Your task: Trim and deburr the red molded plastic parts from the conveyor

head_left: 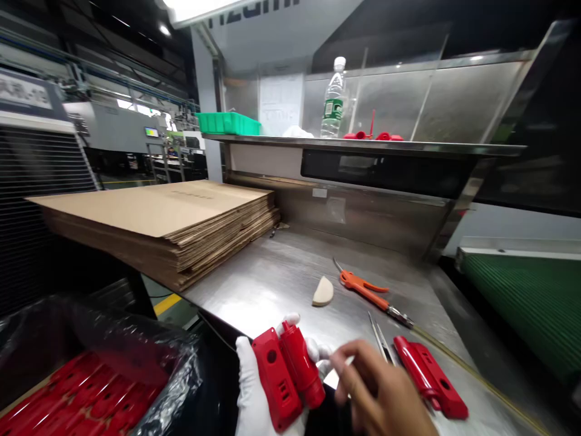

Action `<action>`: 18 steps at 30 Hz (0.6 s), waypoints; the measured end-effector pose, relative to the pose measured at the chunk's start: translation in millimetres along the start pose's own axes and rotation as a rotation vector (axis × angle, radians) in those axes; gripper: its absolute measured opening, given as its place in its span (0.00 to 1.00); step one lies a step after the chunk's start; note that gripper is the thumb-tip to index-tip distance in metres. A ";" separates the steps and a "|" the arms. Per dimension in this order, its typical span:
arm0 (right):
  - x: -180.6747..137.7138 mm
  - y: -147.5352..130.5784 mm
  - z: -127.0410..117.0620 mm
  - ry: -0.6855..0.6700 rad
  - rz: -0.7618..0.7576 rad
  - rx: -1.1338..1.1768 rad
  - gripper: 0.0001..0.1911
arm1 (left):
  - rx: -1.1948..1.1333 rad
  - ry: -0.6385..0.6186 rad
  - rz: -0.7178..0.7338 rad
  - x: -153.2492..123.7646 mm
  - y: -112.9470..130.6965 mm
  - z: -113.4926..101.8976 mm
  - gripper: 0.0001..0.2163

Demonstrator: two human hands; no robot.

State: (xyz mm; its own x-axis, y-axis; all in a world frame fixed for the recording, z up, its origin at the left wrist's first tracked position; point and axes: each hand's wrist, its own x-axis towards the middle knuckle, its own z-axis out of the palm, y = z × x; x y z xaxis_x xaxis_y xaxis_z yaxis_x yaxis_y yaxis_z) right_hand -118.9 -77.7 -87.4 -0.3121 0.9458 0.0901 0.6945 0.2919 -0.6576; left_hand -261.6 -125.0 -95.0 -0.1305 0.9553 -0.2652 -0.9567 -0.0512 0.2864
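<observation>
My left hand [254, 393], in a white glove, holds two red plastic housing parts [287, 375] side by side over the near edge of the steel table [272, 278]. My bare right hand [379, 393] hovers just right of them, fingers curled and blurred, touching or nearly touching the parts. Another red housing part [431, 375] lies on the table to the right of my right hand. Thin metal tweezers [380, 339] lie between that part and my right hand.
Orange-handled cutters [367, 289] and a beige wedge [323, 292] lie mid-table. A stack of flat cardboard [172, 224] fills the left. A plastic-lined box of red parts [86, 393] sits lower left. The shelf above holds a green bin [229, 123], a water bottle [334, 100] and red pieces [372, 134]. A green conveyor [526, 297] runs at right.
</observation>
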 end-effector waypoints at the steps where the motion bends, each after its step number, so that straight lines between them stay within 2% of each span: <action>1: 19.5 -3.1 -4.9 0.066 0.065 -0.165 0.29 | -0.017 -0.022 0.045 -1.0 1.8 0.3 0.34; 2: 42.1 -6.4 -7.6 0.135 0.124 -0.295 0.27 | -0.012 -0.050 0.078 -2.1 2.9 0.0 0.34; 3: 66.4 -9.3 -7.4 0.150 0.154 -0.348 0.23 | 0.005 -0.083 0.089 -3.3 3.5 -1.1 0.33; 6: 131.2 -13.9 5.9 0.051 0.251 -0.410 0.16 | 0.079 -0.225 0.057 -5.3 3.5 -8.4 0.30; 8: 151.2 -14.4 17.1 0.014 0.246 -0.381 0.15 | 0.130 -0.325 0.053 -3.9 4.2 -15.0 0.29; 9: 151.1 -14.3 21.3 0.011 0.214 -0.353 0.15 | 0.153 -0.357 0.054 -2.5 5.2 -18.2 0.27; 10: 143.8 -13.9 24.1 0.014 0.167 -0.317 0.16 | 0.176 -0.372 0.053 -0.9 6.4 -21.2 0.26; 12: 110.2 -11.4 26.3 0.037 0.057 -0.233 0.16 | 0.221 -0.354 0.055 2.2 9.3 -26.4 0.26; 15: 31.7 -5.3 27.1 0.141 -0.035 -0.109 0.15 | 0.291 -0.266 0.077 5.3 10.9 -34.1 0.24; 16: 5.6 -4.9 28.4 0.209 -0.050 -0.064 0.18 | 0.316 -0.233 0.086 6.1 10.0 -37.1 0.24; 18: -34.6 -10.4 33.5 0.558 -0.096 -0.076 0.17 | 0.346 -0.176 0.064 7.4 6.3 -43.7 0.22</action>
State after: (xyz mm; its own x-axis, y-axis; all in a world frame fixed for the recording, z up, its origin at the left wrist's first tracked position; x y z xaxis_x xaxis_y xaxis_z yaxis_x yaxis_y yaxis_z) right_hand -137.0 -118.2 -108.7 -0.0008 0.8408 0.5414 0.7314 0.3697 -0.5731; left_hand -280.0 -131.0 -135.4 -0.1116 0.9902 -0.0839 -0.8001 -0.0395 0.5986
